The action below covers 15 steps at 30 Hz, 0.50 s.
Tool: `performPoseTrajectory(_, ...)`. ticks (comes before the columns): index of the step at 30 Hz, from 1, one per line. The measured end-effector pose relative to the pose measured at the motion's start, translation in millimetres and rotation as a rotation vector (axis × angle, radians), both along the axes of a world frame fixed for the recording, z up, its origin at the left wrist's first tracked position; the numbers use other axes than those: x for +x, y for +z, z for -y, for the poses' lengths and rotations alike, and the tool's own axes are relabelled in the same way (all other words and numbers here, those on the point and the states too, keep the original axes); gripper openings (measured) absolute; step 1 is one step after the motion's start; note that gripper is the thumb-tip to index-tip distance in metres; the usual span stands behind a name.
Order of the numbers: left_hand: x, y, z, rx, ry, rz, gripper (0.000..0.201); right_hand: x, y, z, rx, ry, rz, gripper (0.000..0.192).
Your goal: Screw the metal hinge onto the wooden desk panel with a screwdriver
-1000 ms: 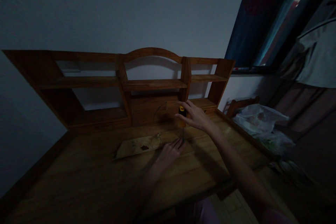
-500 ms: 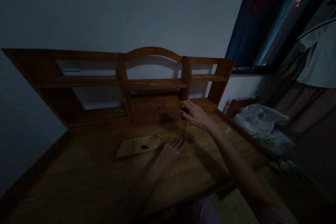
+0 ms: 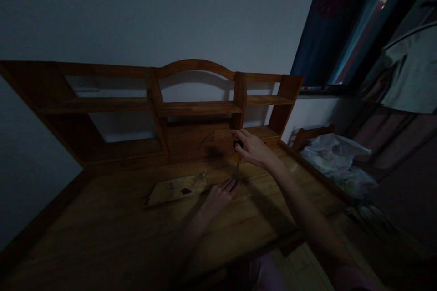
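Observation:
My right hand (image 3: 253,148) is wrapped round the black and yellow-orange handle of a screwdriver (image 3: 237,158). The screwdriver stands upright, its thin metal shaft pointing down at a wooden board (image 3: 164,193). Palm down, my left hand (image 3: 221,194) lies on that board with its fingers stretched out beside the screwdriver's tip. The tip meets the surface right at those fingertips; whether a screw is under it is too dark to tell. A dark diamond-shaped mark and a rough knot show on the board to the left of my left hand.
The board lies on a wooden desk (image 3: 112,223). Behind it stands a wooden shelf unit (image 3: 201,109) against the wall. Plastic bags (image 3: 336,152) sit past the desk's right edge, near a wooden chair back (image 3: 314,132). Clothes (image 3: 414,70) hang at the right by a window.
The view has shifted slightly. My right hand still grips the upright screwdriver, and my left hand stays on the board in the same pose.

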State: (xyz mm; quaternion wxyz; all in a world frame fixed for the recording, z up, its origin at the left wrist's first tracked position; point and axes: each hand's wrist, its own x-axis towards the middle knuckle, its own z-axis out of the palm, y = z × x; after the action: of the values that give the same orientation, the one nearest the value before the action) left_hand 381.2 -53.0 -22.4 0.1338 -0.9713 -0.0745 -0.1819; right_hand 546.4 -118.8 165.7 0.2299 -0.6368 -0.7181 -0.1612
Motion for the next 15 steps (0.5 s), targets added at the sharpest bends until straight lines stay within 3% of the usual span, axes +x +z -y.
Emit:
performPoseTrajectory(3,-0.8,0.6,-0.5,0.0,-0.007,-0.008,0.057,3.9,-2.7,-3.5,-0.004,0.057,-0.027,0.045)
performPoseTrajectory(11,-1.5,1.9,-0.1,-0.012,-0.007,-0.021,0.058,-1.6,1.9,-1.6,0.005,-0.149,0.097,0.045)
performPoseTrajectory(15,-1.3,1.7,0.1,-0.02,-0.005,-0.014,0.058,-0.8,2.9,-0.1,0.006,-0.055,0.008,0.045)
